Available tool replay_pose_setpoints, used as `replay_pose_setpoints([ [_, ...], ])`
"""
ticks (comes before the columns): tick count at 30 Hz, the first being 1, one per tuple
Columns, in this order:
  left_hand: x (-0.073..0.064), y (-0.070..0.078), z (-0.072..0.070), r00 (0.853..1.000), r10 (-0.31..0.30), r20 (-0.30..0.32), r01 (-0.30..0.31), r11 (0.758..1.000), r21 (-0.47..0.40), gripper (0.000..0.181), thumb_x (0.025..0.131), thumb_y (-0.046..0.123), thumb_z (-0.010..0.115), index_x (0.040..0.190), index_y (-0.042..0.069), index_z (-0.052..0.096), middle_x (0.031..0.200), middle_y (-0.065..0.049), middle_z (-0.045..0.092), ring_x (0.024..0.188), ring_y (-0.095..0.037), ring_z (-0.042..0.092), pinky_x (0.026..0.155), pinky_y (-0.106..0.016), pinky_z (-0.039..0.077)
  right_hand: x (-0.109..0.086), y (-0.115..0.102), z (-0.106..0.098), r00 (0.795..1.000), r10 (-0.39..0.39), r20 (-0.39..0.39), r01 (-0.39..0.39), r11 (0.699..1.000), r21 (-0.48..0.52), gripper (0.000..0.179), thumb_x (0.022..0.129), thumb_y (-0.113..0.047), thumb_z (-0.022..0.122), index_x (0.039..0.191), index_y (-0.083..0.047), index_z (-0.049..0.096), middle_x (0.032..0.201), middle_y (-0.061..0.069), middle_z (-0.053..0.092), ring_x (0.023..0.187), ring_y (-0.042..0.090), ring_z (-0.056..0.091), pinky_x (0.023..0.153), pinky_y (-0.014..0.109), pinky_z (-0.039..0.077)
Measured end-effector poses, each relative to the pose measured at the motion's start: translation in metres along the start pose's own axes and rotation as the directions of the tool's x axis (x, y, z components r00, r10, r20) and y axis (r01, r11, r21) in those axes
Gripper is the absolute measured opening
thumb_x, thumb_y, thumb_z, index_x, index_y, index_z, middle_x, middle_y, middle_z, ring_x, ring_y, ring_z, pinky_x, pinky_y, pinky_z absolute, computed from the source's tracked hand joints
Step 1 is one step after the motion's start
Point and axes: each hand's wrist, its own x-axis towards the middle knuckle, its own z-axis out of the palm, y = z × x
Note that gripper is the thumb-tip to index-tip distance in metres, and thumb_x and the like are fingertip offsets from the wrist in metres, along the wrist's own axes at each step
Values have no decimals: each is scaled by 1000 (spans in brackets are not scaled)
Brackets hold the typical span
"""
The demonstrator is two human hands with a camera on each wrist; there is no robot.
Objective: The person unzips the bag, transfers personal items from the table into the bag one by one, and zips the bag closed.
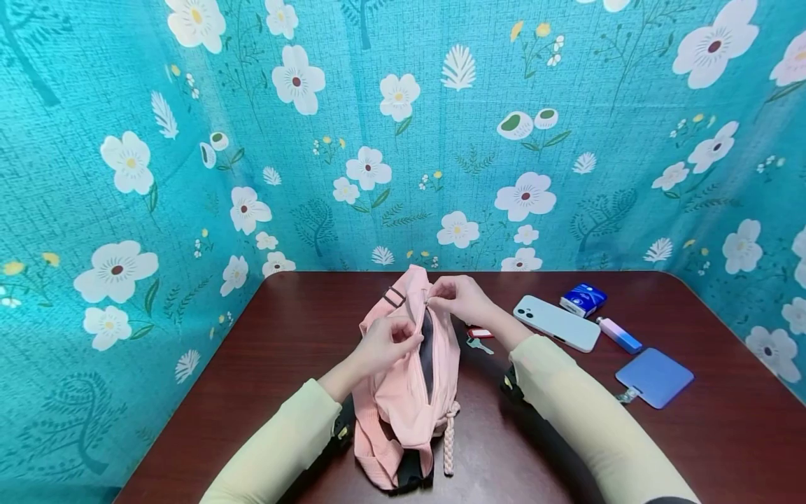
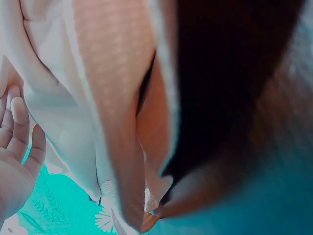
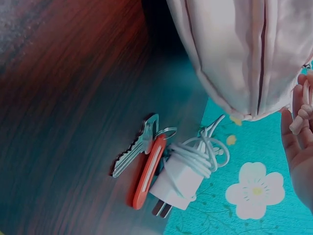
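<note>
A pink bag (image 1: 408, 413) lies lengthwise on the table, its long zipper parted over a dark opening (image 1: 427, 357). My left hand (image 1: 382, 344) pinches the near-left edge of that opening between thumb and fingers. At the far end of the zipper, my right hand (image 1: 462, 297) grips the zipper pull with thumb and forefinger. A knotted, pale pink cord pull (image 3: 302, 115) shows at its fingers in the right wrist view. The left wrist view has the left hand (image 2: 19, 152) at its left edge, beside the bag's fabric (image 2: 112, 88).
Right of the bag lie a key (image 3: 137, 147) with a red tag (image 3: 149, 171) and a white charger (image 3: 177, 178) wrapped in its cable. Farther right are a white phone (image 1: 557, 322), a blue tissue pack (image 1: 583, 299), a pink-blue stick (image 1: 620, 334) and a blue card holder (image 1: 655, 376).
</note>
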Motion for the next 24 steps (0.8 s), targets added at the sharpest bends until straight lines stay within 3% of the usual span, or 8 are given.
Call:
replay_pose_setpoints([
  [6, -2, 2, 0, 1000, 6, 14, -6, 1000, -25, 16, 91, 2, 65, 75, 0, 62, 67, -7, 56, 57, -19, 51, 54, -25, 41, 8, 6, 1, 997, 65, -51, -68, 996, -50, 4, 89, -11, 70, 92, -9, 71, 80, -2, 67, 73, 14, 61, 64, 31, 49],
  [13, -10, 40, -11, 999, 31, 44, -28, 997, -70, 17, 90, -5, 61, 74, -4, 58, 66, -10, 54, 56, -12, 50, 54, -21, 41, 13, 12, 4, 992, 77, -99, -88, 989, -117, 5, 89, -13, 71, 91, -9, 69, 79, -1, 65, 72, 14, 60, 65, 31, 49],
  [18, -10, 38, -13, 998, 16, 67, -9, 996, -94, 16, 91, -4, 61, 76, -5, 59, 67, -10, 55, 57, -8, 50, 55, -20, 41, 14, 11, 5, 993, 90, -81, -99, 989, -113, 4, 89, -14, 71, 91, -11, 70, 80, -2, 66, 73, 14, 61, 66, 31, 50],
  [24, -10, 33, -9, 999, 11, 50, -6, 995, -101, 15, 91, -4, 62, 76, -5, 60, 68, -9, 55, 57, -9, 50, 56, -20, 42, 7, 9, -1, 993, 111, -47, -115, 989, -97, 4, 89, -11, 71, 93, -10, 72, 83, -2, 68, 76, 14, 63, 68, 31, 51],
])
